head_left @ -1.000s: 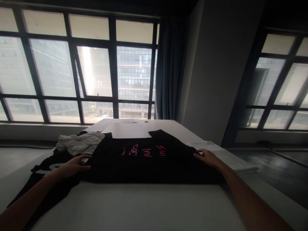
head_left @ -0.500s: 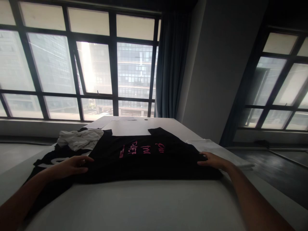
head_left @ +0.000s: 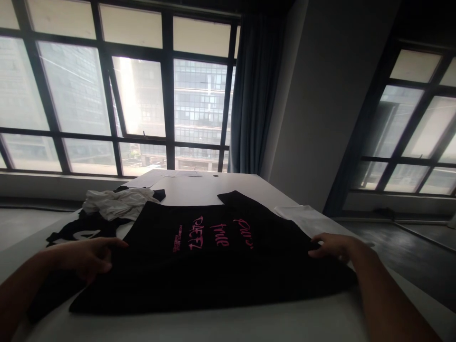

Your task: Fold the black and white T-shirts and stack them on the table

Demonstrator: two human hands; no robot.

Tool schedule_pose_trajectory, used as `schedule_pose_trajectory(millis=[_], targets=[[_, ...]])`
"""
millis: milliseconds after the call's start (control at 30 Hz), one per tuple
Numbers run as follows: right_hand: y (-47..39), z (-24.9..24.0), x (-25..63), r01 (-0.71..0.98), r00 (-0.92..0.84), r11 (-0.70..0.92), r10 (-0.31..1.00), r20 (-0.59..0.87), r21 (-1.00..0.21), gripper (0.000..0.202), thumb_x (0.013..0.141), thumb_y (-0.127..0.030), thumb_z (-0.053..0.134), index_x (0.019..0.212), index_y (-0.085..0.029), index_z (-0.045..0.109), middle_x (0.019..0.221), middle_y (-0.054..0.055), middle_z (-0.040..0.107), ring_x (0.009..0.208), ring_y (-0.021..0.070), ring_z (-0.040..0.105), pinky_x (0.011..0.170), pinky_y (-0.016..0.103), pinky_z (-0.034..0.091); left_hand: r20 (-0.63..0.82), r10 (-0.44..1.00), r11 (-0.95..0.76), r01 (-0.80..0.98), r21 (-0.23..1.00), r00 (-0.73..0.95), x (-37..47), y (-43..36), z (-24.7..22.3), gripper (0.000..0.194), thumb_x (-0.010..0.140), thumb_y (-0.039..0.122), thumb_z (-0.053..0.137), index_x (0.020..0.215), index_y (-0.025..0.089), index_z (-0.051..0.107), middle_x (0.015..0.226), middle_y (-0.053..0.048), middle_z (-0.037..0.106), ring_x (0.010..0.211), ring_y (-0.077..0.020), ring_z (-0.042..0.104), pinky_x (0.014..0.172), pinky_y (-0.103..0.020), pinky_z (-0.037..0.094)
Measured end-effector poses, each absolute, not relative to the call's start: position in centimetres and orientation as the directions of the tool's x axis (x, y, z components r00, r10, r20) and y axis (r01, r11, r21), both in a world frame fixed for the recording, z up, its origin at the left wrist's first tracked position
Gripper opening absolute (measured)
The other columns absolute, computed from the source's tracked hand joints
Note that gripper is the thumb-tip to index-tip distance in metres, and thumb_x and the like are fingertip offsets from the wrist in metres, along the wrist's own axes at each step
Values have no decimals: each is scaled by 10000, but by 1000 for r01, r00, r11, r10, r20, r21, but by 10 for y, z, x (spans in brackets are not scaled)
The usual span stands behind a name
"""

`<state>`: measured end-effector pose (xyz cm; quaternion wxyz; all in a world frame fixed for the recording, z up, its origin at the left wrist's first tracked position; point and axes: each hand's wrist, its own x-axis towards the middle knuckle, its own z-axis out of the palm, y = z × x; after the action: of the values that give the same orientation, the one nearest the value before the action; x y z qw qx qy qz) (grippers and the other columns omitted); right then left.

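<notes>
A black T-shirt (head_left: 213,270) with pink lettering spreads across the white table (head_left: 192,194), its near edge toward me. The lettering reads sideways, partly as "true". My left hand (head_left: 89,256) pinches the shirt's left side between thumb and fingers. On the opposite side, my right hand (head_left: 333,247) is closed on the fabric's right edge. Between the two hands the cloth is drawn fairly flat, with its far right corner lying beyond the lettering.
A crumpled white cloth (head_left: 116,204) lies on dark clothing (head_left: 89,228) with a white print at the left. Folded white fabric (head_left: 302,216) rests by the table's right edge. Paper sheets (head_left: 149,178) lie at the far end, before the windows and a blue curtain (head_left: 251,104).
Both hands have moved nearer to me and farther apart. The shirt's near edge has come closer, and more of its lettering shows, spread flatter.
</notes>
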<state>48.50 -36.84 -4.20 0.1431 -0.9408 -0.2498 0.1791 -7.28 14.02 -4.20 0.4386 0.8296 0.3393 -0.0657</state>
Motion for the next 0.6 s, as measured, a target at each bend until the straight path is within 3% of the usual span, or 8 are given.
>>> schedule_pose_trajectory(millis=[67, 167, 233, 400, 533, 600], targets=[[-355, -42, 479, 423, 815, -805, 538, -213, -416, 696, 528, -627, 817, 1058, -184, 734, 1048, 175, 728, 899, 355, 696, 736, 430, 564, -330, 575, -430, 620, 657, 748, -57, 140, -46, 754, 606, 616, 698, 1257, 242, 628, 724, -16, 697, 599, -277, 677, 542, -365, 544], [-325, -51, 473, 568, 778, -696, 628, 12, -439, 714, 643, -649, 748, 1162, -163, 689, 1071, 173, 725, 956, 335, 686, 831, 403, 542, -88, 670, -580, 595, 556, 737, -31, 135, -50, 768, 602, 704, 648, 1174, 192, 671, 796, -59, 723, 673, -284, 675, 607, -370, 531], [-307, -60, 473, 604, 773, -684, 627, 94, -409, 715, 692, -580, 744, 1256, -156, 633, 1096, 163, 720, 988, 325, 677, 858, 392, 528, 20, 636, -678, 546, 491, 771, -19, 129, -52, 724, 576, 674, 675, 1118, 196, 708, 892, -73, 734, 784, -294, 680, 708, -371, 533], [-285, -72, 474, 649, 756, -688, 633, 170, -325, 540, 685, -305, 764, 1199, -177, 656, 1115, 128, 719, 1042, 307, 661, 901, 364, 499, -17, 486, -777, 441, 450, 874, -12, 118, -51, 413, 616, 579, 668, 801, 217, 740, 816, -40, 704, 824, -267, 653, 778, -340, 506], [-285, -60, 468, 727, 685, -550, 628, 370, -411, 302, 760, -336, 679, 1025, -191, 680, 1071, 96, 724, 1005, 264, 663, 890, 335, 494, 60, 467, -749, 358, 557, 882, -25, 122, -37, 418, 678, 628, 647, 664, 211, 670, 760, -26, 664, 776, -235, 615, 757, -336, 494], [-284, -55, 464, 739, 673, -481, 542, 503, -472, 321, 825, -429, 610, 1029, -185, 654, 1048, 100, 720, 968, 250, 664, 851, 325, 505, 63, 493, -685, 343, 643, 868, -33, 126, -32, 460, 676, 665, 648, 691, 207, 685, 728, -35, 659, 747, -239, 608, 726, -350, 500]])
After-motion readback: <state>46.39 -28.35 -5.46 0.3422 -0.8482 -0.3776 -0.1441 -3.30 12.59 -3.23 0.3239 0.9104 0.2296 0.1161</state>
